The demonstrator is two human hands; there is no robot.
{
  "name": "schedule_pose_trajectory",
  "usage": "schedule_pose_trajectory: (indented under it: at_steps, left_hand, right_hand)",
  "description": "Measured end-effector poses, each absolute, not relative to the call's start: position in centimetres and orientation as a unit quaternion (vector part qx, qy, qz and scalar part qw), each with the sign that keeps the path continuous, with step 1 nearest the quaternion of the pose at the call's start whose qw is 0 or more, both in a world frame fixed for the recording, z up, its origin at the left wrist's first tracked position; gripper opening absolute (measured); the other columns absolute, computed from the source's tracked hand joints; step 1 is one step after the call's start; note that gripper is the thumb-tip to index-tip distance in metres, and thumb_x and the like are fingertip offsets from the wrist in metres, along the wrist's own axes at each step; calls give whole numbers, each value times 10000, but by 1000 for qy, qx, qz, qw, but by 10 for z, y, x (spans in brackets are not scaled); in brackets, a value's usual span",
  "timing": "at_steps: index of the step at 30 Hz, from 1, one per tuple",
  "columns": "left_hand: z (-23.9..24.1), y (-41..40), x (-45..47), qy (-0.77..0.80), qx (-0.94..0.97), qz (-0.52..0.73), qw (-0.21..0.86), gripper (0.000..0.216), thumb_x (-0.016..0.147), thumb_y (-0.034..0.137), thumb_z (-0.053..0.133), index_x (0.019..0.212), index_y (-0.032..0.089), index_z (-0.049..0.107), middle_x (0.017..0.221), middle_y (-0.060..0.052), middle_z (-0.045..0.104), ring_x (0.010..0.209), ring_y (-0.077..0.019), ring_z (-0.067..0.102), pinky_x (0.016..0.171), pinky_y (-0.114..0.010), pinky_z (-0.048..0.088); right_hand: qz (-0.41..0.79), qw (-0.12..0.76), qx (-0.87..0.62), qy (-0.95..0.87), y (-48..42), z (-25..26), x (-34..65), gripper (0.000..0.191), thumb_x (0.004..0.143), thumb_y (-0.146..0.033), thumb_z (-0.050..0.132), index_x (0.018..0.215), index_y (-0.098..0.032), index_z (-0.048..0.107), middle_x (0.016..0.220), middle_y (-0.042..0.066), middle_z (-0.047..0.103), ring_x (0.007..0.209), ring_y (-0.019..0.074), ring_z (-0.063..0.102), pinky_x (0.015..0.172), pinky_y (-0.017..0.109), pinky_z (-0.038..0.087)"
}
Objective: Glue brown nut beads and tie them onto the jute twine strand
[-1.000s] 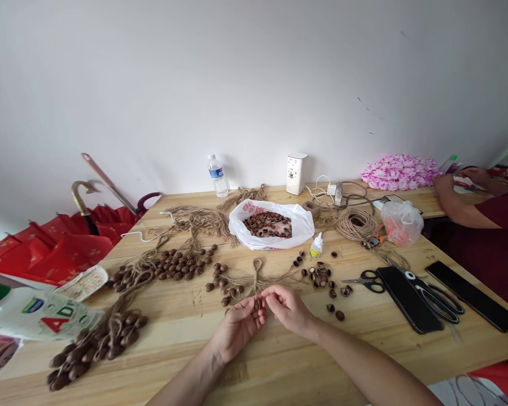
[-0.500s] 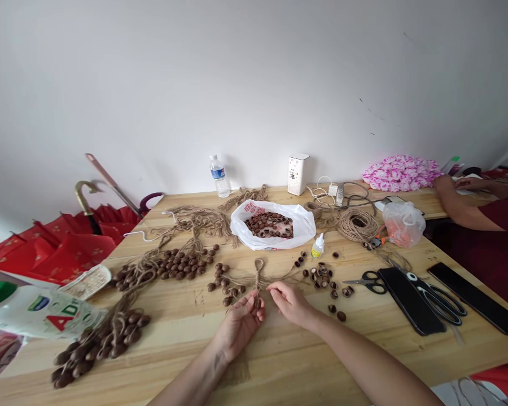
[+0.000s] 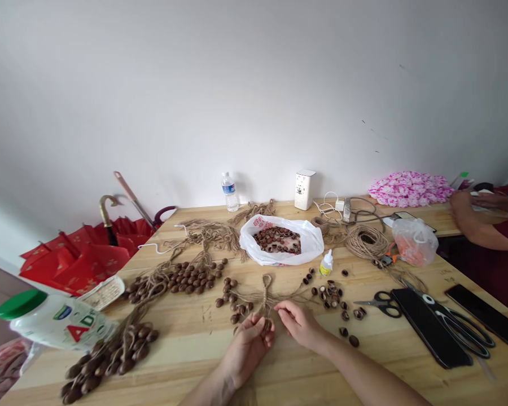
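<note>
left hand [image 3: 249, 345] low centre of the frame, palm up, fingers curled and pinching a small brown nut [image 3: 266, 326] at the end of a jute twine piece [image 3: 266, 288]. right hand [image 3: 300, 325] just beside it, fingertips drawn together and touching the same strand; looks like a pinch grip, but the strand itself is too thin to see clearly. the twine piece lies flat on the wooden table [image 3: 195, 344] just above the hands, with its loop pointing to the top of the frame.

progress, judged: this piece is part done. a few nuts [image 3: 232, 293] sit on its strands left of the loop, and the strands on the right side look bare. two finished-looking nut bundles are further left: one at mid left [image 3: 190, 276], one at lower left [image 3: 110, 358]. stock left to use: loose shells [image 3: 332, 293] right of the hands and more in the white plastic bag [image 3: 314, 246] above centre. so several strands are left on this piece.

glue bottle [image 3: 327, 263] stands between bag and loose shells. scissors [image 3: 379, 301] at right, untouched. another person's arm [image 3: 478, 231] at the far right edge, well apart.
</note>
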State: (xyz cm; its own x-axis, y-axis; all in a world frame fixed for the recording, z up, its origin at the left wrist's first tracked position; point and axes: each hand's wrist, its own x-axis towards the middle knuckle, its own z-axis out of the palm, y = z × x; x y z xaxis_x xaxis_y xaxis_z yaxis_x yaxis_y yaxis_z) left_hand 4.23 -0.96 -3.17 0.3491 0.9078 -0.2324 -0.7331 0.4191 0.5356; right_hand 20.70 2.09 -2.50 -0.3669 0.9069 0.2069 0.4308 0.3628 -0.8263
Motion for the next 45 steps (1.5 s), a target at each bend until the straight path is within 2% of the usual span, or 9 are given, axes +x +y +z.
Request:
schedule_pose_trajectory:
  at_steps: [5, 17, 22, 28, 38, 45]
  left_hand:
    - [-31, -10, 44, 248, 178, 513, 802, 302, 739, 144, 639, 628, 190, 362, 674, -39, 604, 560, -112, 493, 549, -244, 315]
    - [-32, -9, 45, 243, 187, 514, 801, 350, 736, 144, 634, 619, 202, 309, 660, -36, 592, 550, -114, 482, 534, -249, 294]
    - [-32, -8, 45, 251, 182, 514, 800, 308, 740, 137, 627, 632, 195, 345, 672, -40, 593, 538, -103, 465, 533, -248, 293]
    - [-35, -9, 43, 256, 176, 508, 803, 260, 748, 152, 623, 651, 184, 384, 682, -36, 589, 491, -75, 415, 506, -234, 268]
    - [-34, -8, 43, 253, 176, 503, 807, 226, 743, 170, 631, 662, 170, 421, 699, -35, 583, 478, -57, 376, 491, -222, 264]
    - [-34, -8, 42, 255, 172, 502, 808, 214, 738, 173, 638, 671, 162, 434, 695, -28, 573, 479, -52, 376, 490, -212, 273]
  right_hand:
    - [345, 341, -443, -754, 22, -27, 208, 210, 889, -292, 435, 901, -203, 625, 593, 2, 600, 577, 159, 585, 561, 246, 446]
    - [338, 338, -434, -763, 24, -31, 209, 204, 876, -256, 440, 921, -186, 627, 572, -2, 586, 557, 155, 575, 551, 242, 444]
    - [327, 339, -435, -767, 25, -31, 208, 205, 879, -251, 438, 910, -183, 629, 599, 6, 606, 580, 157, 584, 565, 241, 449]
    - [305, 349, -428, -776, 26, -33, 209, 184, 863, -221, 456, 892, -178, 632, 783, 46, 670, 711, 171, 615, 653, 253, 463]
    - [308, 336, -435, -776, 24, -32, 208, 180, 859, -203, 454, 901, -177, 628, 599, -9, 591, 508, 118, 529, 517, 207, 417]
    - [291, 345, -434, -780, 23, -30, 207, 168, 835, -165, 468, 878, -176, 631, 699, 19, 636, 575, 133, 558, 547, 220, 435]
